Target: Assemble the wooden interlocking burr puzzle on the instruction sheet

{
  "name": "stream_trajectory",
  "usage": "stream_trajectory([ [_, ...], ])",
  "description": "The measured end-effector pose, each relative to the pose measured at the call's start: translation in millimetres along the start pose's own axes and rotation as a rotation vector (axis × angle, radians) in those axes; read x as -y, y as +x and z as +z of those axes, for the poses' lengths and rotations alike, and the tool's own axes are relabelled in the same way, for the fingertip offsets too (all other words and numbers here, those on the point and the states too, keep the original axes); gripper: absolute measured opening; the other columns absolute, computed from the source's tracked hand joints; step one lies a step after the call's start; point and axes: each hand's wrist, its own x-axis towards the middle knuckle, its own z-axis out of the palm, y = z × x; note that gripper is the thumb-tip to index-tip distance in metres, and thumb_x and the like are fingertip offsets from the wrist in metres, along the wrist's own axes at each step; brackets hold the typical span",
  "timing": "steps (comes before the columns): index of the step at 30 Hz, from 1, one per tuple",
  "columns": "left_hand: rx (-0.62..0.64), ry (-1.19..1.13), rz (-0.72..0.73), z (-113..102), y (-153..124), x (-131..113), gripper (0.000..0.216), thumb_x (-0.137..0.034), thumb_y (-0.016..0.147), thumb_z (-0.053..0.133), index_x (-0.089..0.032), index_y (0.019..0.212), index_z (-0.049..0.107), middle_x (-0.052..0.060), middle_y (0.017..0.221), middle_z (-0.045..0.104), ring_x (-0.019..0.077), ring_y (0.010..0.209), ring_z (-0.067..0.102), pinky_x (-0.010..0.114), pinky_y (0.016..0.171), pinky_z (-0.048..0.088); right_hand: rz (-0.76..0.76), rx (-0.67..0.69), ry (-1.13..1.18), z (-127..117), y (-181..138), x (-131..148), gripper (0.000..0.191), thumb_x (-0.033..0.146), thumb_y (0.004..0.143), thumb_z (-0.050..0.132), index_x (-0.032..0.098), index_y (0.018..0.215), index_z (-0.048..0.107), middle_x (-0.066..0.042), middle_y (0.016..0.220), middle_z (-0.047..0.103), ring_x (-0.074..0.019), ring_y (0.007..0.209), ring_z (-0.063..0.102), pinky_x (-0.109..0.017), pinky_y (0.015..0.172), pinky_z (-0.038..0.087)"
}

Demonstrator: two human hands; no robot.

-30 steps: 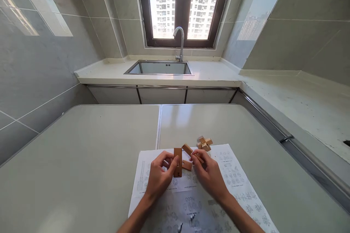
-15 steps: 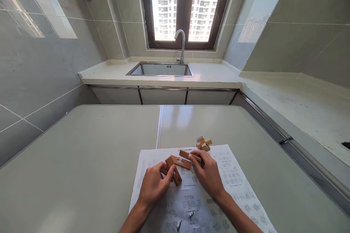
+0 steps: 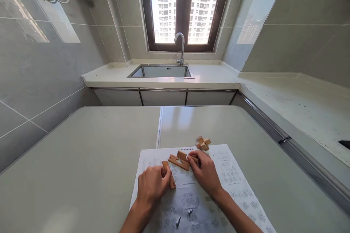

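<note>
Since the earlier frame we lowered our left hand, pinching a wooden bar onto the printed sheet at lower centre, while our right hand gripped the notched pieces; light, stiff wood, seemingly best held by its long edges.

— What do I count from my end? Two hands: left hand at seven o'clock, right hand at five.

— Wooden pieces?

— I make out three flat notched puzzle pieces: one in the left fingers, two at the right fingertips. One assembled wooden burr puzzle sits at one o'clock.

— Paper?

— One printed instruction sheet. Further off at twelve, one sink, one faucet, one window.
</note>
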Motion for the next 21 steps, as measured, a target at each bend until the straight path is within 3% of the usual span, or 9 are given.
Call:
stream_trajectory([
  [10, 0.041, 0.083, 0.043, -4, 1, 1, 0.062, -0.045, 0.102, 0.032, -0.020, 0.059, 0.067, 0.011, 0.065, 0.070, 0.0250, 0.064, 0.069, 0.030, 0.055, 0.025, -0.051, -0.007, -0.032, 2, 0, -2, 0.023, 0.038, 0.103, 0.052, 0.023, 0.095, 0.067, -0.008, 0.098, 0.071, -0.0276, 0.093, 0.064, -0.040, 0.083, 0.049],
  [15, 0.015, 0.073, 0.098, -2, 0, 3, 0.056, -0.045, 0.103, 0.034, -0.020, 0.064, 0.065, 0.010, 0.067, 0.069, 0.0263, 0.064, 0.068, 0.031, 0.056, 0.033, -0.077, 0.009, -0.057, 2, 0, 0, 0.023, 0.037, 0.103, 0.053, 0.024, 0.093, 0.070, -0.008, 0.094, 0.070, -0.0272, 0.090, 0.064, -0.042, 0.083, 0.049],
  [18, -0.133, -0.004, 0.213, 5, 0, 3, 0.041, -0.047, 0.100, 0.045, -0.020, 0.076, 0.064, 0.009, 0.080, 0.070, 0.0278, 0.076, 0.067, 0.035, 0.066, 0.045, -0.110, 0.039, -0.058, 2, -1, 2, 0.025, 0.035, 0.103, 0.052, 0.024, 0.094, 0.072, -0.008, 0.093, 0.071, -0.0268, 0.091, 0.064, -0.042, 0.085, 0.049],
  [21, -0.299, -0.105, 0.451, 18, 1, 3, 0.031, -0.048, 0.089, 0.066, -0.020, 0.101, 0.064, 0.014, 0.113, 0.066, 0.0332, 0.108, 0.062, 0.045, 0.089, 0.051, -0.143, 0.086, -0.022, 0, -1, 5, 0.026, 0.033, 0.104, 0.051, 0.024, 0.094, 0.073, -0.007, 0.093, 0.071, -0.0266, 0.091, 0.064, -0.041, 0.083, 0.050],
])
